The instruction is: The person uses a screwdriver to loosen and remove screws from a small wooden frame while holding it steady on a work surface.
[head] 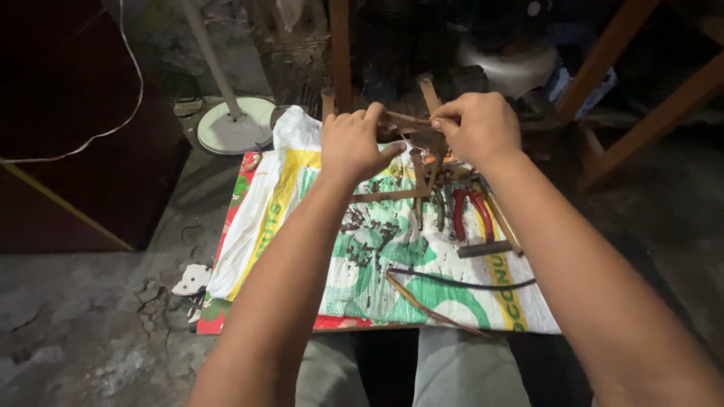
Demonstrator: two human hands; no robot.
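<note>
My left hand (351, 143) and my right hand (480, 126) are raised together over a printed white, green and yellow sack (377, 241) spread on the floor. Both pinch a thin brown strip (403, 119) that runs between them. Under the hands stands a frame of brown strips (411, 177), partly hidden by my fingers. On the sack below lie red-handled pliers (471, 215), a hammer (494, 241) and other small tools.
A long dark strip (460, 283) and a brown strip (422, 305) lie across the sack's near part. A white round stand base (235, 124) sits at the back left. Wooden furniture legs (626, 128) stand at the right, a dark cabinet (75, 151) at the left.
</note>
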